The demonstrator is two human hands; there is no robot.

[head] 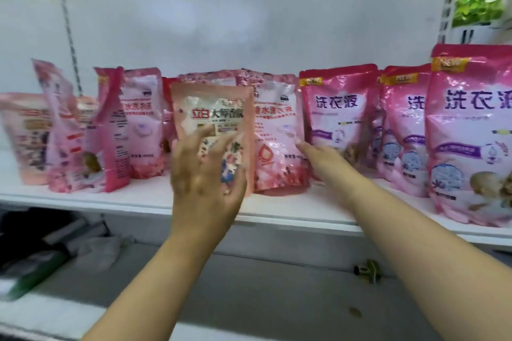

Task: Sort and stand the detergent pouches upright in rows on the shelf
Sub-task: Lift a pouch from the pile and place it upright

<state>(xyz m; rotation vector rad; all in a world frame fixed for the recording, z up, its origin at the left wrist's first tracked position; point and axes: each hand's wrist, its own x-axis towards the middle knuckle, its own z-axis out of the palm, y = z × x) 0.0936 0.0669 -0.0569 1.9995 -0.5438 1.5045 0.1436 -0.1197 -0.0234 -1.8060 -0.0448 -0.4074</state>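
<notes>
Pink pouches at the far left [83, 133] are leaning and turned sideways, so this group is waiting for sorting. In the middle, the left hand [206, 174] is touching the front of a peach pouch [213, 119] with spread, relaxed fingers; I cannot tell if it is gripping. The right hand [318, 153] is reaching, fingers straight, to the pale pink pouch [277, 133] beside it. On the right, the magenta pouches [338, 113] are already standing upright. The white shelf [138, 196] is leaving free room along its near edge.
</notes>
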